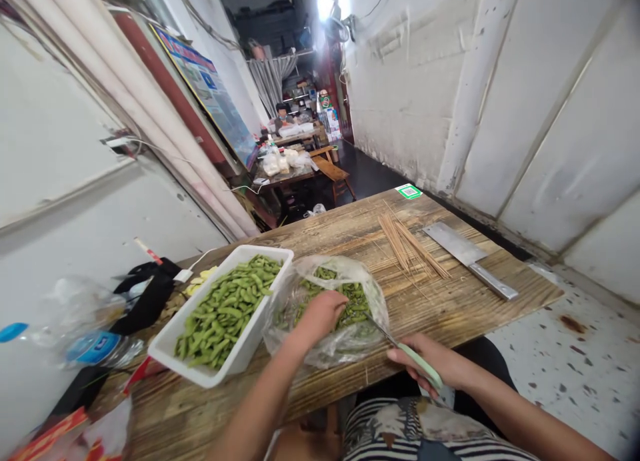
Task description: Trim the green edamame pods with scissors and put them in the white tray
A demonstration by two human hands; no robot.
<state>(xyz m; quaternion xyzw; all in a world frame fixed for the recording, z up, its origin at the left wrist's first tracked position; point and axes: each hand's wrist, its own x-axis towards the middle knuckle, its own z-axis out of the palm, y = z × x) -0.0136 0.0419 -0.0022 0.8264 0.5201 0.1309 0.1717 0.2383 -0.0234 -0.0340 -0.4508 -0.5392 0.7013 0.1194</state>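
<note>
My left hand (323, 313) is over the mouth of a clear plastic bag (377, 294) of green soybean pods (353, 293). Its fingers are bent together; whatever they pinch is too small to make out. In my right hand (435, 359) is a pair of scissors (419, 364) with a pale green handle, partly covered by my fingers. Their narrow metal blades point up and left over the bag's right rim, near the pods. Left of the bag, a white plastic tub (215, 379) holds many more pods.
On the wooden table (340, 237) lie thin wooden skewers (407, 247), a cleaver (457, 244) and a green-edged QR card (409, 191). A plastic bottle (103, 347) and bags crowd the left. A person (283, 117) sits at a far table.
</note>
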